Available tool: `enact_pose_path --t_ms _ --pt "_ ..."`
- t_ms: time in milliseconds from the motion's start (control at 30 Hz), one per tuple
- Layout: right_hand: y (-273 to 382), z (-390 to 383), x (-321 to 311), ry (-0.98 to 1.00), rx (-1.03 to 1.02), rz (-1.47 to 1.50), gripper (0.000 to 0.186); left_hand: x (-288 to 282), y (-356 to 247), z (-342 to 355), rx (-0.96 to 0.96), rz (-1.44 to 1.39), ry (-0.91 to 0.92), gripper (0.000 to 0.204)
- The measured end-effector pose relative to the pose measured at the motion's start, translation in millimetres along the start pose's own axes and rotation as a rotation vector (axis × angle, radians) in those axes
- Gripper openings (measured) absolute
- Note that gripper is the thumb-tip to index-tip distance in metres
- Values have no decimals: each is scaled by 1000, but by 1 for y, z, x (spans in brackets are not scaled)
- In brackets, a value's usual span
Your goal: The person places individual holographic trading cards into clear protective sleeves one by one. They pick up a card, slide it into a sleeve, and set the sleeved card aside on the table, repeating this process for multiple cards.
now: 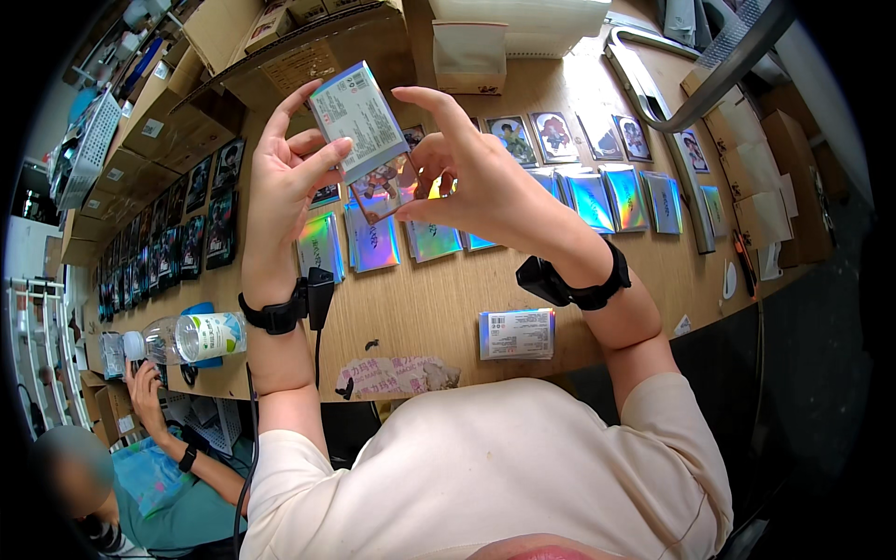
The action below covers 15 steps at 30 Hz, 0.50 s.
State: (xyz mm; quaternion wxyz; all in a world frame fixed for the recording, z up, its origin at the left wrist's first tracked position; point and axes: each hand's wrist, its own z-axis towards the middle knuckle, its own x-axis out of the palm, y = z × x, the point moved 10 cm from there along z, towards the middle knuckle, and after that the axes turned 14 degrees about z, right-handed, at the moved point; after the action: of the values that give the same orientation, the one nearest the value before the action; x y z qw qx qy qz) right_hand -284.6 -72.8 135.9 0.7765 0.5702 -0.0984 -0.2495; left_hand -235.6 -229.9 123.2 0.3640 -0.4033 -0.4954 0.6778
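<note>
Above the far middle of the table, my left hand [294,173] pinches a small silvery packet [359,117], its printed back facing me, between thumb and fingers. A brown-toned picture card [381,194] shows below the packet's lower edge; whether it is partly inside or behind is unclear. My right hand [499,182] grips that card's right side with thumb and curled fingers, its index finger raised apart. Beneath my hands stands a row of shiny holographic packets [373,245]. Beyond it lie several picture cards [554,136]. Near the front edge is a stack of similar packets [516,334].
Dark packs [222,229] in rows fill the table's left side, with a plastic bottle [210,336] closer in. Cardboard boxes [299,70] stand at the back. A bent metal tube frame [677,177] is at right. At lower left, a co-worker's hand [145,392] is by the bottle cap.
</note>
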Motion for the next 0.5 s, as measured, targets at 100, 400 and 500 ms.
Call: enact_pose_path --t_ms 100,400,500 --pt "0 0 1 -2 -4 2 89 0 -1 0 0 -3 6 68" --pt "-5 0 -2 -13 43 -6 93 3 1 1 -20 4 29 67" --pt "-4 1 -8 -66 40 -14 91 11 0 -4 -41 -16 39 66"
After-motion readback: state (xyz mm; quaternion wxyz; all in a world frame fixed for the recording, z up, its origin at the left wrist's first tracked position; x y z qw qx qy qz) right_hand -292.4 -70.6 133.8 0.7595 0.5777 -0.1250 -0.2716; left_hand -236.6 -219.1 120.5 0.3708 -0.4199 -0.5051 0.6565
